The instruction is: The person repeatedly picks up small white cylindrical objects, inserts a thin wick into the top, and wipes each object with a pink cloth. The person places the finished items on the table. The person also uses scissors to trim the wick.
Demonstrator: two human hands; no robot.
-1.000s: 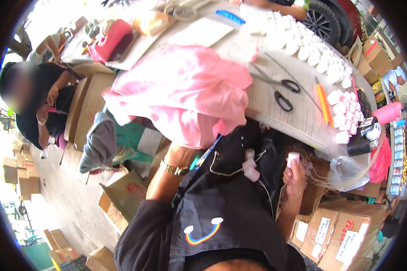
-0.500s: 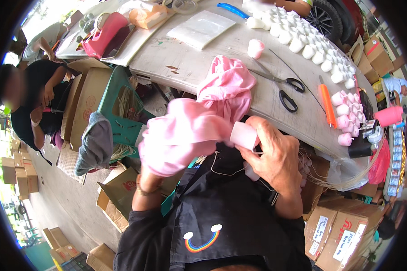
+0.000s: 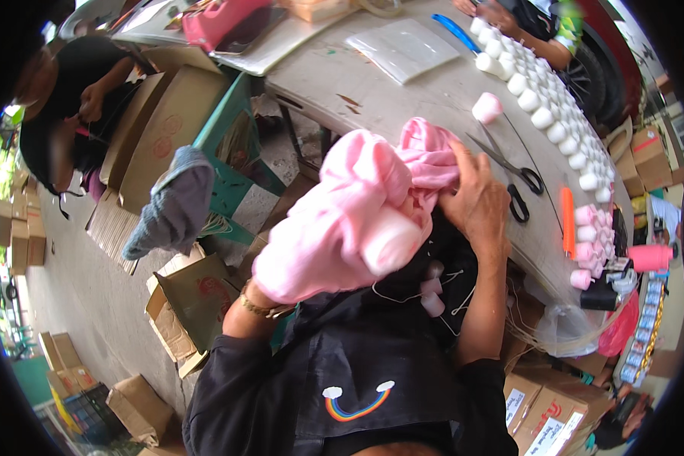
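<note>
My left hand (image 3: 311, 251) is wrapped in a pink cloth (image 3: 342, 205) that hides its fingers. A pale pink candle (image 3: 391, 247) sits in the folds of that cloth, gripped through it. My right hand (image 3: 479, 197) is closed over a bunched part of the cloth near the table's edge, its thumb and fingers pressing into the folds. Below it, several small pink candles (image 3: 432, 296) with long pale wicks lie against my black apron (image 3: 387, 365). On the table, another pink candle (image 3: 487, 107) stands beside black-handled scissors (image 3: 513, 171).
Rows of white candles (image 3: 562, 133) line the table's far right edge; several pink candles (image 3: 585, 243) cluster near an orange-handled tool (image 3: 567, 220). A clear plastic packet (image 3: 403, 49) lies on the table (image 3: 319, 72). A grey cloth (image 3: 171, 201) hangs over a green chair (image 3: 235, 144). Other people sit nearby.
My right hand has let go of the pink candle and moved up onto the cloth. The candle now rests in my cloth-covered left hand. The whole view has shifted.
</note>
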